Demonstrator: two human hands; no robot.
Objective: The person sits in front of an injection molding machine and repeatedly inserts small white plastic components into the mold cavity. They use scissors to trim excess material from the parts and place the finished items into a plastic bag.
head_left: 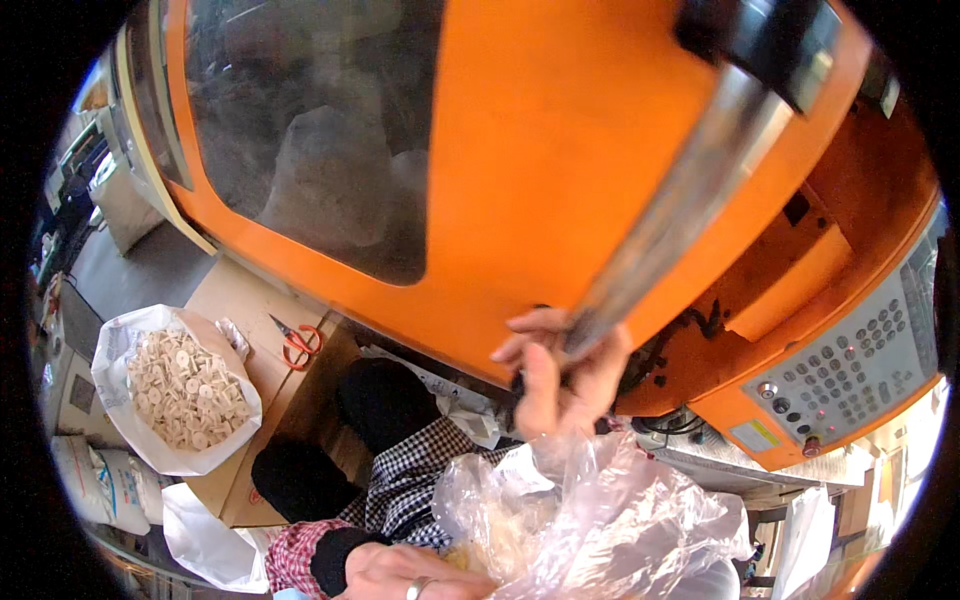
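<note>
Gripping the metal door handle (680, 200) of the orange machine (520, 150), your right hand (560, 375) has its fingers curled shut around the bar's lower end. The bar's long axis climbs up and right from that hand. Your left hand (415, 572) lies low on the clear plastic bag (600, 520); its fingers are cut off, grip indeterminate. Bag contents are unclear.
</note>
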